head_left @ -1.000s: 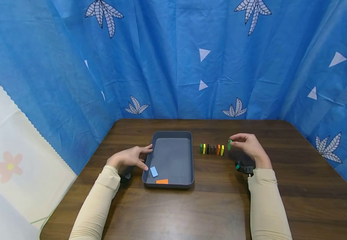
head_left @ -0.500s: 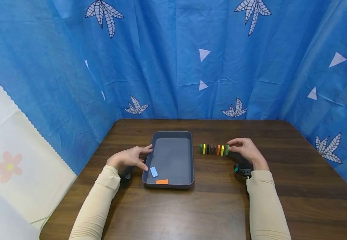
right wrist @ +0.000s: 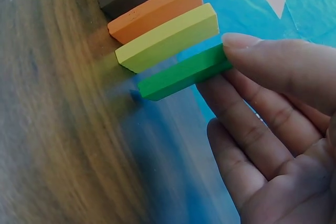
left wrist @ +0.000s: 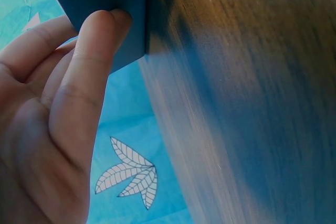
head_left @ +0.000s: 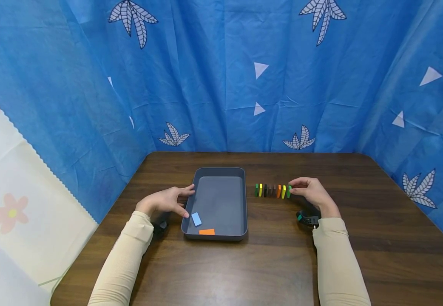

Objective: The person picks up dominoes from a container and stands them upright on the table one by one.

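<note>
My right hand (head_left: 313, 192) pinches a green domino (right wrist: 184, 73) by its top between thumb and fingers, at the right end of a row of standing dominoes. In the right wrist view, its neighbour is a yellow-green domino (right wrist: 168, 38), with a narrow gap between them. An orange domino (right wrist: 155, 11) and dark ones stand farther along. My left hand (head_left: 166, 199) rests against the left side of a grey tray (head_left: 245, 204), its thumb touching the outer wall in the left wrist view. Inside the tray lie a light blue domino (head_left: 196, 219) and an orange domino (head_left: 207, 231).
The row's left end, a green domino (head_left: 256, 189), stands a little right of the tray. A brown wooden table (head_left: 267, 263) carries everything. Blue curtains (head_left: 214, 76) hang behind it, and a white patterned cloth (head_left: 26, 204) hangs at the left.
My right hand has moved left and slightly down, bringing the green domino beside the yellow one at the row's right end. The left hand and tray have stayed put.
</note>
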The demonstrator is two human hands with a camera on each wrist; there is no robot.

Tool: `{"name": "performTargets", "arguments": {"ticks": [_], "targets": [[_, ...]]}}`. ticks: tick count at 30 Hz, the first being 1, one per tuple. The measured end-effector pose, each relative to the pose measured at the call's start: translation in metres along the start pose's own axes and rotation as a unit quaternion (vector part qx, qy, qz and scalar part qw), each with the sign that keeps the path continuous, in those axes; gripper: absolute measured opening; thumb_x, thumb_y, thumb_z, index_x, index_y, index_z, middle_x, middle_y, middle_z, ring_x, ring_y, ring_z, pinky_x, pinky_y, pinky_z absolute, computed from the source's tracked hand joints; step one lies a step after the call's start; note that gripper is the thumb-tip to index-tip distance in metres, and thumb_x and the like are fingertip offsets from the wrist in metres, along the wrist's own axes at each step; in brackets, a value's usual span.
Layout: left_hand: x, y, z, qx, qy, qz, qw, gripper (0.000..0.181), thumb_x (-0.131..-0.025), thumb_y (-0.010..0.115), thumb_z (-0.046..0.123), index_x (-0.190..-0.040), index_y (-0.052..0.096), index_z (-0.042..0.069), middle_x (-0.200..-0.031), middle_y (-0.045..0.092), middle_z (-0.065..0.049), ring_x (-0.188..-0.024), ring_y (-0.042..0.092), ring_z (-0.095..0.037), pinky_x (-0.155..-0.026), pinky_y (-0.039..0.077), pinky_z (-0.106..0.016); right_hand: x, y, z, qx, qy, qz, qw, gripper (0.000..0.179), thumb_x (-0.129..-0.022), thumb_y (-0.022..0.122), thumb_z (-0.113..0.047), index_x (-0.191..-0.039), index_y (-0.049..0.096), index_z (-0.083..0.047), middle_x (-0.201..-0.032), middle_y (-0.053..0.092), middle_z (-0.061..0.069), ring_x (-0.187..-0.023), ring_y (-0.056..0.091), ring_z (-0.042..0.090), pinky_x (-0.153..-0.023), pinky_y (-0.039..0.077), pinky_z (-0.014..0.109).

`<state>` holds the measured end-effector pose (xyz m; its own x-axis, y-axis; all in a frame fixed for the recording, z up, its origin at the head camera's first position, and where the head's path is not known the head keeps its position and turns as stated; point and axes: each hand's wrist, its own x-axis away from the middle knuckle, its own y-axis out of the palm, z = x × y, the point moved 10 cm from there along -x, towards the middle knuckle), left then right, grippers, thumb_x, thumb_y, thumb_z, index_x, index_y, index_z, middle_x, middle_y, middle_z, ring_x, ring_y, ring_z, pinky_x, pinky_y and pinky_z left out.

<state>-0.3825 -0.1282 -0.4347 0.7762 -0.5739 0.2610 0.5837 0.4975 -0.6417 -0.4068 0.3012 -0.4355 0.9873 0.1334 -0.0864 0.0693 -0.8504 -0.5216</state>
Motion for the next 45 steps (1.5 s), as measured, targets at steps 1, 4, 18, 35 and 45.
{"name": "performTargets", "arguments": {"ticks": [1, 4, 18, 35, 45], "targets": [[0.0, -0.0001, 0.0, -0.001, 0.0, 0.0, 1.0, 0.099, -0.078, 0.087, 0.022, -0.156, 0.03, -0.001, -0.169, 0.011, -0.014, -0.137, 0.049, -0.043, -0.105, 0.051, -0.045, -0.0003, 0.0004, 0.0007, 0.0, 0.001, 0.0, 1.0, 0.03, -0.095, 0.067, -0.008, -0.123, 0.066, 0.004, -0.125, 0.063, 0.025, -0.099, 0.065, 0.018, -0.098, 0.056, 0.046], [0.0002, 0.0001, 0.0001, -0.001, 0.0, 0.0, 1.0, 0.099, -0.078, 0.087, 0.022, -0.155, 0.03, -0.001, -0.169, 0.011, -0.014, -0.137, 0.049, -0.043, -0.105, 0.051, -0.045, -0.0008, 0.0023, 0.0016, 0.001, 0.001, -0.001, 1.0, 0.031, -0.095, 0.067, -0.008, -0.123, 0.066, 0.004, -0.124, 0.063, 0.025, -0.101, 0.065, 0.021, -0.098, 0.056, 0.047], [-0.0002, -0.0002, 0.0021, -0.001, 0.002, 0.0, 1.0, 0.099, -0.079, 0.087, 0.021, -0.156, 0.029, -0.002, -0.169, 0.011, -0.014, -0.138, 0.048, -0.043, -0.104, 0.052, -0.044, -0.0004, 0.0032, 0.0028, 0.0, 0.004, -0.003, 1.0, 0.031, -0.095, 0.067, -0.007, -0.124, 0.065, 0.003, -0.124, 0.063, 0.025, -0.1, 0.064, 0.022, -0.099, 0.056, 0.047], [0.0005, -0.0003, 0.0029, -0.004, 0.007, 0.0, 1.0, 0.097, -0.079, 0.087, 0.021, -0.155, 0.031, -0.003, -0.169, 0.011, -0.016, -0.137, 0.049, -0.043, -0.104, 0.051, -0.044, 0.0, 0.0061, 0.0016, 0.0, 0.007, -0.016, 0.9998, 0.032, -0.095, 0.066, -0.005, -0.126, 0.063, 0.003, -0.124, 0.063, 0.025, -0.099, 0.064, 0.021, -0.097, 0.058, 0.042], [0.0003, 0.0001, 0.001, -0.002, 0.002, 0.0, 1.0, 0.098, -0.079, 0.087, 0.022, -0.155, 0.03, -0.001, -0.169, 0.011, -0.015, -0.138, 0.048, -0.043, -0.105, 0.051, -0.045, 0.0036, 0.0049, 0.0002, 0.002, 0.011, -0.037, 0.9993, 0.037, -0.096, 0.066, -0.008, -0.13, 0.061, 0.003, -0.129, 0.061, 0.026, -0.106, 0.064, 0.025, -0.101, 0.055, 0.047]]}}
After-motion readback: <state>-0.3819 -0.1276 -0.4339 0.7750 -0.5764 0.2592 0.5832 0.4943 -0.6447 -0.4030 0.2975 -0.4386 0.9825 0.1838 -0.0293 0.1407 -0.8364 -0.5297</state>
